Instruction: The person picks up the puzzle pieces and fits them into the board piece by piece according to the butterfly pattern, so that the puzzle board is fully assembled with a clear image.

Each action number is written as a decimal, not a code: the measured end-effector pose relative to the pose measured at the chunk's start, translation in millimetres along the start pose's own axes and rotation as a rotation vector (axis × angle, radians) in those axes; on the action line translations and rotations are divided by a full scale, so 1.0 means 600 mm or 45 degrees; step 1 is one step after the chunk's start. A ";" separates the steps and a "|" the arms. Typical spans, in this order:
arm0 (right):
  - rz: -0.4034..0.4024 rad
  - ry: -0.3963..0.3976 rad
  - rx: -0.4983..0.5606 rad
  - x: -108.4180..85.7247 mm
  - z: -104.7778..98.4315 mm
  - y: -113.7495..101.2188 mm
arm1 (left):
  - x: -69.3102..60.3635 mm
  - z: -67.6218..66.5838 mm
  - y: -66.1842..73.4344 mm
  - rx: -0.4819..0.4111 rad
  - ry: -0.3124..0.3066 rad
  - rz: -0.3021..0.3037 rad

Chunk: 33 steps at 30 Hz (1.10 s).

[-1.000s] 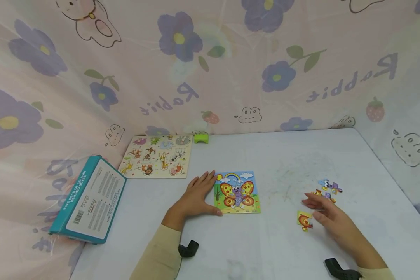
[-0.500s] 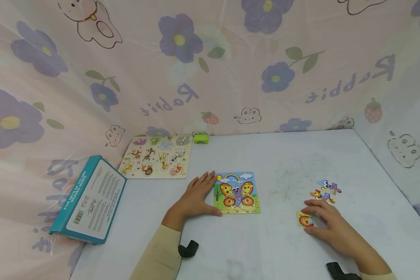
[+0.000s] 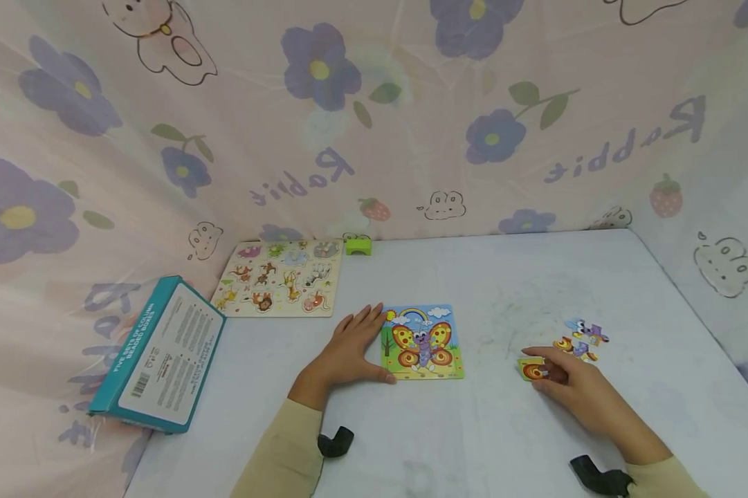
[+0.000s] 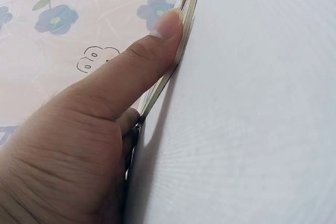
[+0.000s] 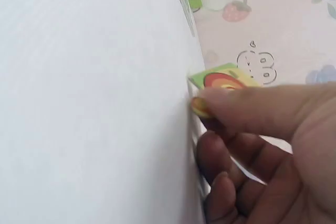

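The left hand [image 3: 349, 353] lies with spread fingers along the left edge of a square butterfly picture board [image 3: 422, 342]; in the left wrist view the thumb of that hand [image 4: 100, 103] touches the board's edge. A yellow-green puzzle piece with a red-orange swirl [image 3: 531, 369] is pinched between thumb and fingers of the right hand [image 3: 588, 398]. Seen from the right wrist, the piece [image 5: 223, 78] sits tilted at the thumb tip of the right hand [image 5: 262, 135]. Several loose pieces [image 3: 582, 339] lie just beyond the right hand, some close together.
A wooden animal puzzle board [image 3: 277, 280] lies at the back left, beside a small green block [image 3: 358, 247]. At the far left a teal and white box [image 3: 158, 356] leans at an angle. Patterned cloth [image 3: 411, 124] hangs behind the white table [image 3: 473, 443].
The right hand has closed on the swirl piece and moved it slightly away from the person and to the left. The left hand and the board have stayed in place.
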State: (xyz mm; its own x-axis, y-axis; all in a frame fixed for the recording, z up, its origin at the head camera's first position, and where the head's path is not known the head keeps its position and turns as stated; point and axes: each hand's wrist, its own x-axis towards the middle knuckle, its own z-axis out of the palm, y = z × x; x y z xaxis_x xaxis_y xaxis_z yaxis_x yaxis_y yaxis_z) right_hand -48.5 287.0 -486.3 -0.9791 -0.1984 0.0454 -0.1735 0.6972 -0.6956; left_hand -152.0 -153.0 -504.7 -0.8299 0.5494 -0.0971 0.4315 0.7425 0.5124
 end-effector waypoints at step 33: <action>0.045 0.125 0.736 0.120 0.042 -0.100 | 0.001 0.005 -0.006 -0.008 0.024 0.023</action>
State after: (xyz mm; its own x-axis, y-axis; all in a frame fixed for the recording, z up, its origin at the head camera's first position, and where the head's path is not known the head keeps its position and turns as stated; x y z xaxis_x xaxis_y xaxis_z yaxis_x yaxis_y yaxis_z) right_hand -106.0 213.6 -459.5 -0.9933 -0.0978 0.0622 -0.0815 0.2079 -0.9747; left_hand -153.1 -154.1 -509.3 -0.8284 0.5555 -0.0719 0.4444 0.7299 0.5193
